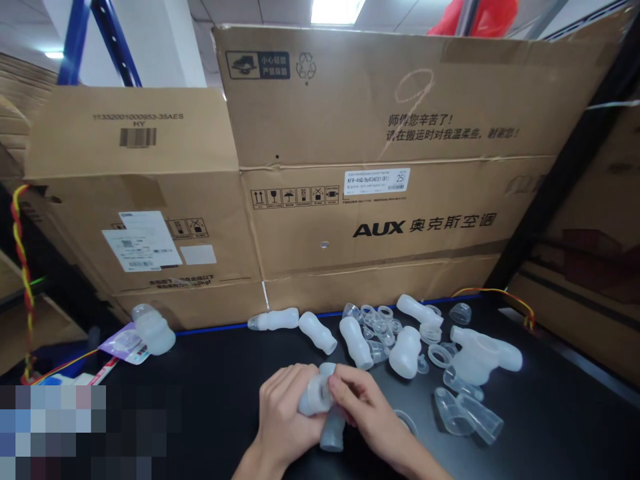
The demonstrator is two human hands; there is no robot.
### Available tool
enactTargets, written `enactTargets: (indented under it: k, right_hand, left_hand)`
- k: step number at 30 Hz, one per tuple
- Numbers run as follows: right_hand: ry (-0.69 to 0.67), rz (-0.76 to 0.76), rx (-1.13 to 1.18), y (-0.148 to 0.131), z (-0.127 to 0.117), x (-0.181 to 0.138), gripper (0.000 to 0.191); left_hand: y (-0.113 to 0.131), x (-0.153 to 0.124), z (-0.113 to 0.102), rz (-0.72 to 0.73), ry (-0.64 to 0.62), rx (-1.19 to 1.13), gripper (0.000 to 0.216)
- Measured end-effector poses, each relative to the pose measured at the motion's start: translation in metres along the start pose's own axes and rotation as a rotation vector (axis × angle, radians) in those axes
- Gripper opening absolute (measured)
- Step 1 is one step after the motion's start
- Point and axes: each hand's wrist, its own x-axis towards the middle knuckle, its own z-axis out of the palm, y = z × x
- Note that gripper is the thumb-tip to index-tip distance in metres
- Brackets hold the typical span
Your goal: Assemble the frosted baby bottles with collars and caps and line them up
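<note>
while my left hand (283, 410) grips the plastic piece (311, 398) at lower centre, my right hand (367, 408), pinching its rim, needs gentleness.

Overhead Light, Dim Flanks and a Pixelated Corner

The scene is lit from above: a ceiling panel (337, 11) is burned out to plain white at the top edge, and a smaller lamp (54, 55) is seen at far left. The cardboard (320, 143) is lit softly and fairly evenly, while the dark post (545, 167) and the boxes (600, 267) at right are sunk in shadow. The black bench (215, 393) is greyed by a dull sheen right of centre. On the translucent pieces (405, 352), edges are softened and surface detail is partly washed out. Large print is rendered legibly; fine label text is smeared. Upright lines are slanted toward the sides by wide-angle distortion. The lower left corner is covered by coarse pixel blocks.
</note>
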Motion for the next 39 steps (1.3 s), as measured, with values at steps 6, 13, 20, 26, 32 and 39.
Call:
enactTargets:
  k: [6,13,20,26,32,39]
  right_hand:
    - [0.489,0.078,0.143,0.016,-0.043,0.016,0.047]
    - [0.728,-0.022,-0.877,0.037,-0.092,0.019,0.058]
    - [0.322,-0.263,-0.809,0.016,-0.012,0.003,0.059]
    - [0.267,-0.285,-0.91,0.035,-0.029,0.01,0.052]
    - [0.491,-0.254,-0.841,0.037,-0.054,0.015,0.043]
    - [0.203,-0.287,-0.715,0.017,-0.016,0.001,0.049]
  left_hand:
    - [-0.016,-0.003,0.005,-0.324,0.103,0.076,0.004]
    - [-0.037,-0.006,-0.002,-0.188,0.099,0.239,0.009]
    - [-0.016,-0.005,0.007,0.065,-0.013,0.291,0.03]
    - [-0.023,-0.007,0.007,-0.083,0.083,0.233,0.059]
    - [-0.032,-0.01,0.008,-0.177,0.039,0.267,0.072]
    - [-0.03,-0.012,0.012,-0.156,-0.023,0.22,0.07]
